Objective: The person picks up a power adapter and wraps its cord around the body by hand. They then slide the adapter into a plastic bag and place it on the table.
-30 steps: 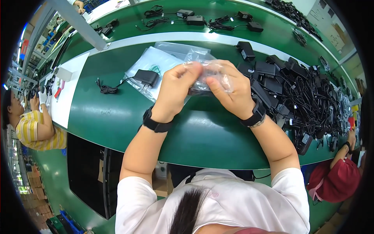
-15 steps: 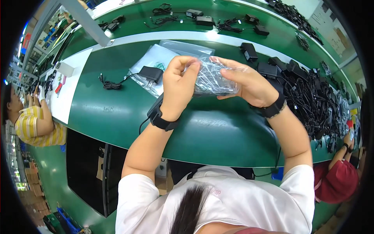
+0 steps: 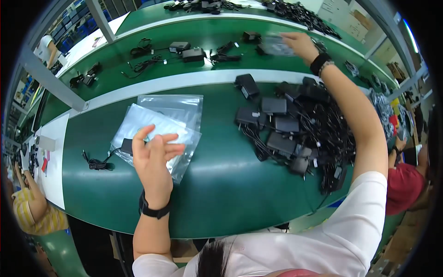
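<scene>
My right hand point(image 3: 301, 47) is stretched far out over the raised rear strip, its fingers closed on a crinkled clear plastic bag point(image 3: 279, 46). The bag is smeared by motion, so what lies inside cannot be made out. Above the near bench my left hand point(image 3: 156, 168) is open and holds nothing, its fingers spread and bent. Beneath and behind that hand lie several flat clear plastic bags point(image 3: 191, 111). A black power adapter point(image 3: 126, 146) rests at their left edge, partly covered by my left hand, and its coiled cable point(image 3: 98, 164) lies on the green surface.
A large heap of black power adapters with tangled cables point(image 3: 318, 122) covers the right of the bench. More adapters point(image 3: 193, 55) sit along the rear strip behind a white ledge point(image 3: 212, 76). Metal posts point(image 3: 55, 81) rise at the left. Co-workers sit at both sides.
My hands have parted. The right one has carried the clear bag away to the far right, over the rear strip; the left has let go of it and opened. The view has shifted too.
</scene>
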Demonstrator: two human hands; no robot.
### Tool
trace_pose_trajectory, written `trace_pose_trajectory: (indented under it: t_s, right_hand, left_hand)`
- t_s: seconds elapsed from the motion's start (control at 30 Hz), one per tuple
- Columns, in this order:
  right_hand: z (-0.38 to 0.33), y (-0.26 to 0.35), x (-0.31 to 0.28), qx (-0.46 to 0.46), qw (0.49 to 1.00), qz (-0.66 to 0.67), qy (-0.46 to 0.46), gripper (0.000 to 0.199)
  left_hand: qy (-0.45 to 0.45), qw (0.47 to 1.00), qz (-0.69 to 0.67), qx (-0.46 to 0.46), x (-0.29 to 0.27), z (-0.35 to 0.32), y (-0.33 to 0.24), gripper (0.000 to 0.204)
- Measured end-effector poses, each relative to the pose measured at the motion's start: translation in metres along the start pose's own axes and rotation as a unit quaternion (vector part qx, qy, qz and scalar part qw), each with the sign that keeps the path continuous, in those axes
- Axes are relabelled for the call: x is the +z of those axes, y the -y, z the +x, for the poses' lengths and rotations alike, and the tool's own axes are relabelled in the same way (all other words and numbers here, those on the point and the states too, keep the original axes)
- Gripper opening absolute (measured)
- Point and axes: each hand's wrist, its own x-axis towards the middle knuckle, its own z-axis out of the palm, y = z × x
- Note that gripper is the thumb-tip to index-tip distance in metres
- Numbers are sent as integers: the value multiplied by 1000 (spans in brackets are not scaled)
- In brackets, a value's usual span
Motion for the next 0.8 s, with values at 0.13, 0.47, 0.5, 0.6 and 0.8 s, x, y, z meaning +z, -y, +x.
trace_pose_trajectory:
  t_s: [0.13,0.47,0.5,0.6,0.8]
  right_hand:
    - [86,-117,-26,-8,903,-423,-72,26]
    - [92,-77,62,93,866,-470,145,26]
    - [98,-68,66,50,883,-457,101,25]
    - [70,-12,82,6,900,-390,193,26]
    - [76,-21,66,100,916,-314,228,26]
  left_hand:
    - [24,997,47,61,4,0,6,18]
    - [9,975,148,164,-8,2,9,13]
    - [18,974,143,176,-6,3,9,13]
    - [21,973,149,174,-7,3,9,13]
    - [23,977,135,165,-8,9,14,11]
